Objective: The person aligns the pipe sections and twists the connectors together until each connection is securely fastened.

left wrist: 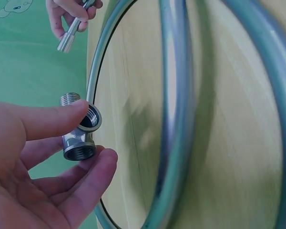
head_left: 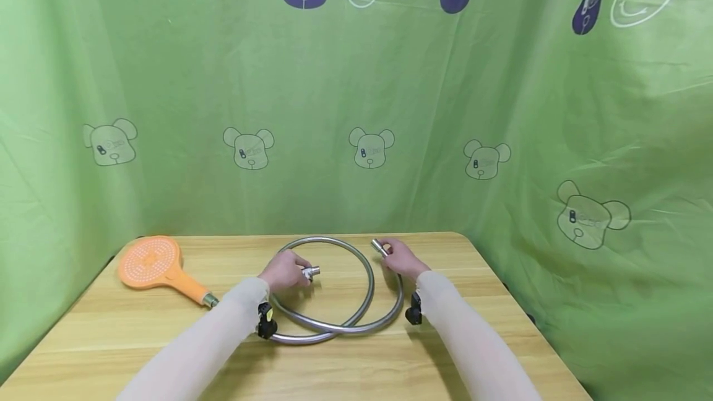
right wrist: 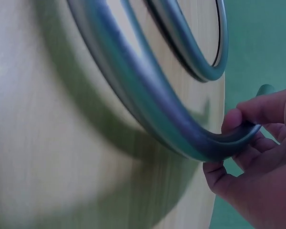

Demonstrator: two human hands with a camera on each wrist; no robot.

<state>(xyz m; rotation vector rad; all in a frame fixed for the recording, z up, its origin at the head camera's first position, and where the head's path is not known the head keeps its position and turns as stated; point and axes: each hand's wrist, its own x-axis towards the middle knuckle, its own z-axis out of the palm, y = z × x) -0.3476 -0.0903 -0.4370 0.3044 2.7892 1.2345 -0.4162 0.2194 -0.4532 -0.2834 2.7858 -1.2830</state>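
Note:
My left hand (head_left: 285,271) pinches a small metal tee fitting (left wrist: 79,138) between thumb and fingers. In the left wrist view the fitting shows one male-threaded end and two openings. Over to the right, my right hand (head_left: 403,258) grips a silver shower hose (right wrist: 133,71) just behind its metal end connector (head_left: 377,245), which points up and left, apart from the fitting. The rest of the hose lies looped on the table between and below my hands. An orange shower head (head_left: 149,262) lies at the left, its metal-ended handle (head_left: 188,285) toward my left forearm, which hides where hose and handle meet.
The wooden table (head_left: 100,345) has its far edge just beyond the hose loop. Green printed curtains (head_left: 312,197) hang behind and along both sides. A small black camera (head_left: 267,320) is strapped on my left wrist, another (head_left: 414,309) on my right.

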